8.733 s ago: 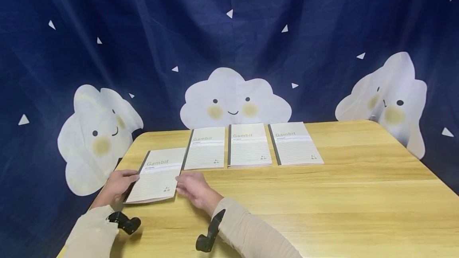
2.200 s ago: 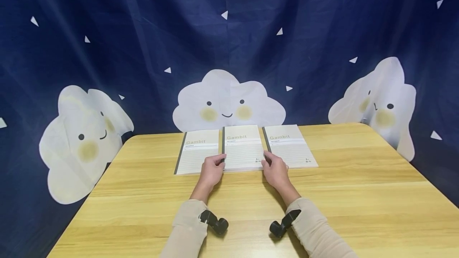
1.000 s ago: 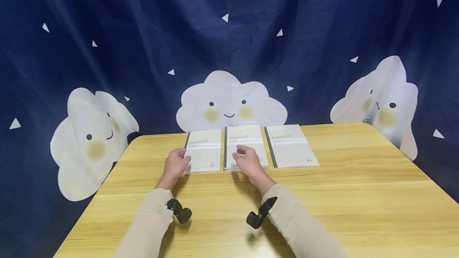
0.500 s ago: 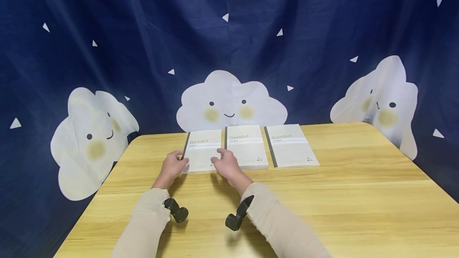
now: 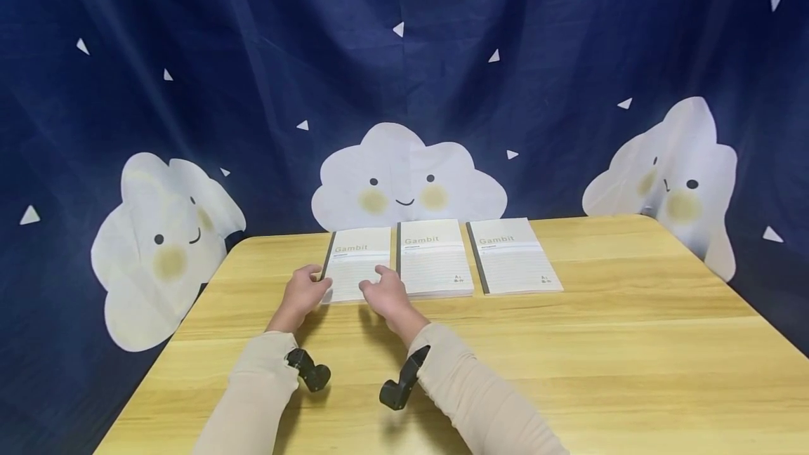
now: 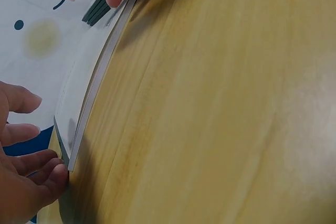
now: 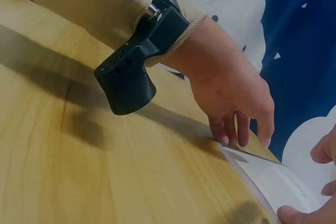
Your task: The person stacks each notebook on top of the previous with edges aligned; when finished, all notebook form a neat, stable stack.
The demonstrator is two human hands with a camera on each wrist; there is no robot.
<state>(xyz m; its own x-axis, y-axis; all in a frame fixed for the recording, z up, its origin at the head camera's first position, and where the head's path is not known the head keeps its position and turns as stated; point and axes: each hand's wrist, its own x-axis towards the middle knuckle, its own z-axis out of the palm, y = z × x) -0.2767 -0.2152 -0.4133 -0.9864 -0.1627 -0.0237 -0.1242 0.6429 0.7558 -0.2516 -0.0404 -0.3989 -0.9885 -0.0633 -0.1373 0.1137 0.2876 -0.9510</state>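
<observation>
A white Gambit notebook point(image 5: 362, 248) with a dark spine lies flat on the table at the left of a row. My left hand point(image 5: 303, 293) is at its spine, and the fingers point(image 6: 46, 167) touch the edge near the front corner. My right hand point(image 5: 387, 295) is over the notebook's front right part, thumb and fingers spread; whether it touches the cover cannot be told. To the right lies a second, thicker-looking pile of notebooks point(image 5: 433, 258), its stacked dark spines point(image 6: 96, 11) visible in the left wrist view. A third notebook point(image 5: 513, 258) lies beyond it.
The wooden table point(image 5: 588, 357) reaches toward me and to the right. Its far edge meets a dark blue curtain point(image 5: 556, 76) with white clouds. Black wrist cameras point(image 5: 404, 378) stick out inward below both hands.
Earlier, both hands held a fourth notebook at the left, then were at the middle pile's sides. Over the last second the right hand moved left from the middle pile to the left notebook.
</observation>
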